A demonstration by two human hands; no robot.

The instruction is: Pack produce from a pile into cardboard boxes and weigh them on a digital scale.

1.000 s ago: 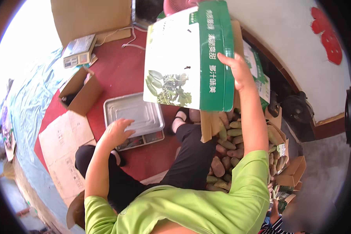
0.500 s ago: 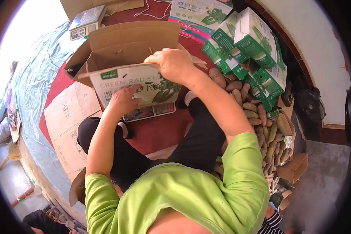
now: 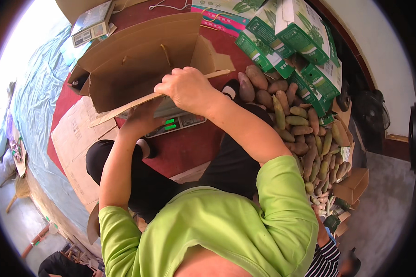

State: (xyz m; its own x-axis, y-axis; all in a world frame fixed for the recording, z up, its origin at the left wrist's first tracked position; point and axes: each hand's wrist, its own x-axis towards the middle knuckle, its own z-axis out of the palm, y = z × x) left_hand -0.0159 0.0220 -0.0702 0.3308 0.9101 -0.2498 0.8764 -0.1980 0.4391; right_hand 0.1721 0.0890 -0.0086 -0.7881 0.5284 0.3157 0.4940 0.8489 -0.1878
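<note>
An open cardboard box (image 3: 138, 64) sits on a digital scale (image 3: 178, 123) on the red floor (image 3: 189, 147); the right hand (image 3: 187, 90) grips its flap, fingers curled, the left hand (image 3: 141, 119) steadies it beneath, beside piled sweet potatoes (image 3: 296, 124).

We have a single view, from a fisheye camera worn on the person's head, looking steeply down over a green-shirted torso that fills the lower middle. It sits close to the body, so the forearms rise from the lower edge toward the picture's centre. The right hand (image 3: 189, 90) and left hand (image 3: 141, 121) meet at an open cardboard box (image 3: 138, 64) just above centre. The red floor (image 3: 189, 147) curves toward the dark round rim, where straight edges bend. No second view overlaps it.
</note>
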